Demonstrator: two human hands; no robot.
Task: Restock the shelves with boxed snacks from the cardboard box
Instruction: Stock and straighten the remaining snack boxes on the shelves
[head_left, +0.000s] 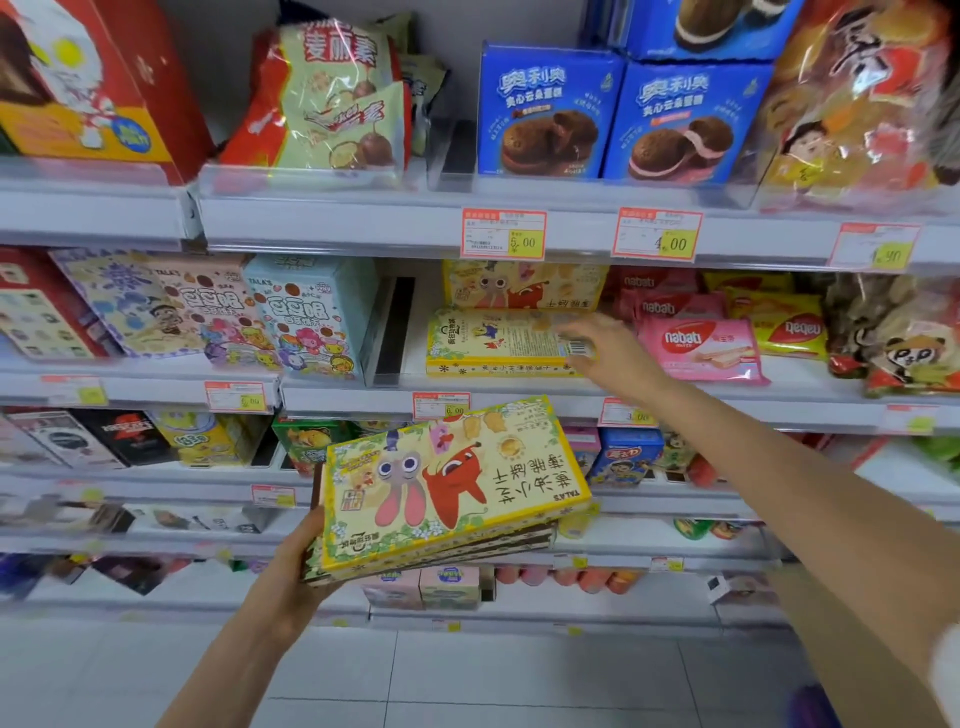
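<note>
Partly done, I judge: the right hand is pinching the end of a box lying flat on the shelf, while the left hand is gripping a stack waiting to be shelved.

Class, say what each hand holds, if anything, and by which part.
The left hand holds the stack of yellow boxes by its left end, from beneath. The right hand touches the right end of the shelved yellow box; blur hides any grip.
</note>
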